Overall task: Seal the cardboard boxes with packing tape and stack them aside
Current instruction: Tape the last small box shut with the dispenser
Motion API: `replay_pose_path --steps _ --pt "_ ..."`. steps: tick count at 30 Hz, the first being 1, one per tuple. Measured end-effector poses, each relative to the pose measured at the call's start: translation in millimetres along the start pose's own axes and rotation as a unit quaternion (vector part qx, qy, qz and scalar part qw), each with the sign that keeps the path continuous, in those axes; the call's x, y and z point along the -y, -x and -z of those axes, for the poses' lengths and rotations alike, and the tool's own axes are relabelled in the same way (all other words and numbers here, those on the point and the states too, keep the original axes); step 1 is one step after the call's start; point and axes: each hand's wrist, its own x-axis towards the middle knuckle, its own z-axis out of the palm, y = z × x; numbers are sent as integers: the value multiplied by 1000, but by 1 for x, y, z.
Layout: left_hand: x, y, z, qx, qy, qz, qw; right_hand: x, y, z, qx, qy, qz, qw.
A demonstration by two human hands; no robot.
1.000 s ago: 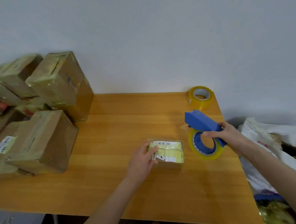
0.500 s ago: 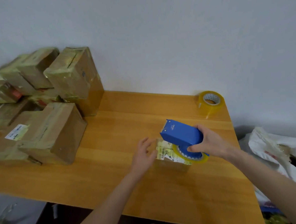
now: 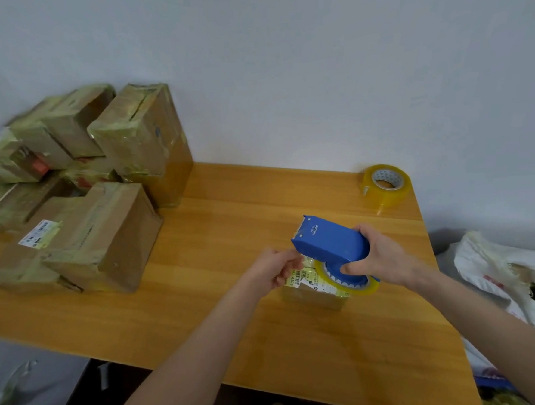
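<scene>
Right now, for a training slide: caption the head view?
Right hand holds blue tape dispenser over a small labelled box; left hand pinches the tape end.

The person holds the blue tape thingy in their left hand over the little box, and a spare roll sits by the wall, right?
No. The right hand grips the blue tape dispenser, not the left hand; the head view shows it. It is over the little box; the spare roll sits by the wall.

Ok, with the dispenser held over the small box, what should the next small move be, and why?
Probably draw the tape end out and press it onto the small box. The right hand grips the blue dispenser just above the box, and the left hand seems to pinch the tape end at its mouth.
</scene>
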Motion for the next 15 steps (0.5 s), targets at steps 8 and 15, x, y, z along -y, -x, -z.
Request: replay_pose_path --steps 8,15 --pt "0 -5 5 -15 10 -50 999 -1 0 1 -4 1 6 1000" --pt "1 -7 8 -93 -53 -93 990 1 0 1 -15 39 31 999"
